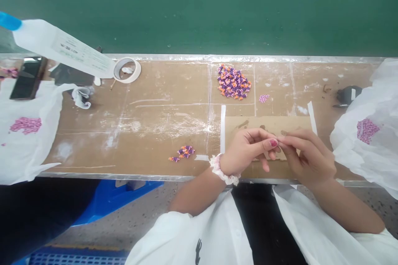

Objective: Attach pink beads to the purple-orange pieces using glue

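My left hand [253,147], with a pale scrunchie [224,170] on its wrist, is closed in a pinch. Its fingertips meet those of my right hand [307,153], also pinched. Whatever lies between the fingertips is too small and too covered to make out. Both hands are above a taped-down cardboard sheet [231,128]. Beyond them sits a heap of small purple and orange figures [234,83], with a little pile of pink-and-purple bits [264,98] to its right. Several more purple and orange pieces [183,153] lie left of my left wrist.
At the left are a white bottle with blue cap [62,45], a tape roll [127,70], a phone [27,76] and a white plastic sheet [37,149] with pink bits. Another white plastic sheet [357,120] and a black object [348,95] are at right. A blue stool [115,198] stands below.
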`<state>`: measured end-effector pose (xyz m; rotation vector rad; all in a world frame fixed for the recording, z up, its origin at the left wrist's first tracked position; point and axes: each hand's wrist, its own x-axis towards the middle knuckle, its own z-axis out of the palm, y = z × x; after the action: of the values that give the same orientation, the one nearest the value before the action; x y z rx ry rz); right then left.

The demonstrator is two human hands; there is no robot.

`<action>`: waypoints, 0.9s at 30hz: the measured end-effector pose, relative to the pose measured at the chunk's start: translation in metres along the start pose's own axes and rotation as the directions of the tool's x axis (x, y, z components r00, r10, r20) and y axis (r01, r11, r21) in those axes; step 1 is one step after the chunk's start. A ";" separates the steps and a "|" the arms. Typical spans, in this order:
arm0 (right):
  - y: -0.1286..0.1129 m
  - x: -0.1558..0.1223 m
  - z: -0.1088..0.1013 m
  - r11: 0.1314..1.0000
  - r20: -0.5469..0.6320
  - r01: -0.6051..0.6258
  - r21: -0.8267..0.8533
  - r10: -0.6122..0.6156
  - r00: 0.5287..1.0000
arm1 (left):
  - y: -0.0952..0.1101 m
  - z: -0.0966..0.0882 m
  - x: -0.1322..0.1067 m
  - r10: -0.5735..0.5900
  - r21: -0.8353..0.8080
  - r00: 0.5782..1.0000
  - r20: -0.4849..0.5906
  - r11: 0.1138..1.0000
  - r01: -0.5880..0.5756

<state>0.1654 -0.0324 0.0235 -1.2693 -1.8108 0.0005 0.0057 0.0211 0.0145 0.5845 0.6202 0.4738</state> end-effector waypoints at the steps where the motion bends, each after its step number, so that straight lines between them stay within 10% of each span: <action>1: 0.000 -0.001 0.000 1.000 -0.005 0.000 0.005 0.000 1.000 | -0.001 0.000 0.001 -0.018 -0.036 1.000 0.019 0.999 0.019; 13: -0.001 -0.012 0.006 0.977 0.010 -0.174 0.126 0.175 0.985 | -0.010 0.004 0.010 0.001 -0.127 0.998 0.064 0.992 0.007; 18: -0.007 -0.008 0.007 0.895 0.018 -0.353 0.273 0.362 0.932 | -0.010 0.004 0.007 0.127 0.060 0.992 0.012 0.990 -0.128; 27: -0.003 -0.006 0.005 0.929 0.053 -0.301 0.216 0.297 0.953 | -0.013 0.003 0.002 0.281 0.325 0.960 -0.006 0.908 -0.264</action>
<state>0.1608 -0.0363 0.0179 -1.3722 -1.5659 0.3766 0.0124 0.0120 0.0077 0.9813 0.6750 0.6584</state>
